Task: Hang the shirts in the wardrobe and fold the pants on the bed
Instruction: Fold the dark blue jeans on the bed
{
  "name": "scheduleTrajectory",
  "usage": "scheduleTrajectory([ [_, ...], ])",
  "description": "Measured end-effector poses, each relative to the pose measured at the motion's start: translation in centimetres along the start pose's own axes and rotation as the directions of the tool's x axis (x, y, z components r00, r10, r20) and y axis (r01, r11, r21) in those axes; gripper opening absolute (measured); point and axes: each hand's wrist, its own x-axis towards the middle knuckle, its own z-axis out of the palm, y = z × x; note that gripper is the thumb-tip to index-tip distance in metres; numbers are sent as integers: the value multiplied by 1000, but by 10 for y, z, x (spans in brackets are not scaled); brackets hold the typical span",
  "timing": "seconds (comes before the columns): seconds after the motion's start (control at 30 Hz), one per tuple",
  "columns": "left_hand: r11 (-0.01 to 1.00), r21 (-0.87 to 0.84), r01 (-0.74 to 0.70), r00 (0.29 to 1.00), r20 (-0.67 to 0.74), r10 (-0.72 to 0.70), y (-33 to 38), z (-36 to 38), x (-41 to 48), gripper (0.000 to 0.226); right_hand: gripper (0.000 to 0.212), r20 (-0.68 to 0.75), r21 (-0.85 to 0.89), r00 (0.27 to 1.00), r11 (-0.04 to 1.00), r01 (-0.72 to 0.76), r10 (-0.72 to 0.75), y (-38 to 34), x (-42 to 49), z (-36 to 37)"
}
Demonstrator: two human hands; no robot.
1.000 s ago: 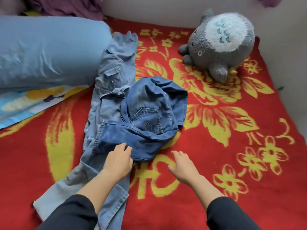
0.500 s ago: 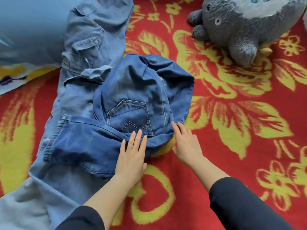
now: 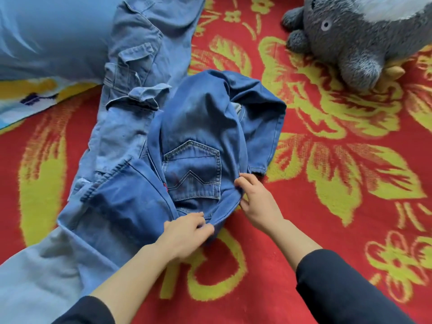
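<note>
Two hands work the dark jeans (image 3: pixel 205 127), bunched mid bed (image 3: pixel 327 230) atop light cargo pants (image 3: pixel 131 78). Left hand (image 3: pixel 187 232) grip pinches the near edge; right hand (image 3: pixel 257 197) grip pinches cloth beside the back pocket (image 3: pixel 194 169). We're on pants-folding; next we'd prob. lift & spread them flat.

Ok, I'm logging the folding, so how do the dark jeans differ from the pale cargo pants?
The dark jeans are deep blue and bunched up; the pale cargo pants are faded and stretched long. The left hand and right hand pinch the dark jeans' edge; neither holds the pale cargo pants. Both are denim.
</note>
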Motion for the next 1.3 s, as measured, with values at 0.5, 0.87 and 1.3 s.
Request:
scheduleTrajectory([
  [0.5,958,-201,-202,900,-424,101,66,-9,-54,18,44,-233,95,972,994,62,-39,-16,-88,-101],
  [0.87,-102,-919,-380,914,-355,-198,112,-121,-145,43,44,-775,99,632,990,99,14,-87,-54,-323],
  [1.3,-117,-987,113,741,162,-652,-1,43,-151,36,58,127,120,822,814,-568,555,3,-136,-98],
])
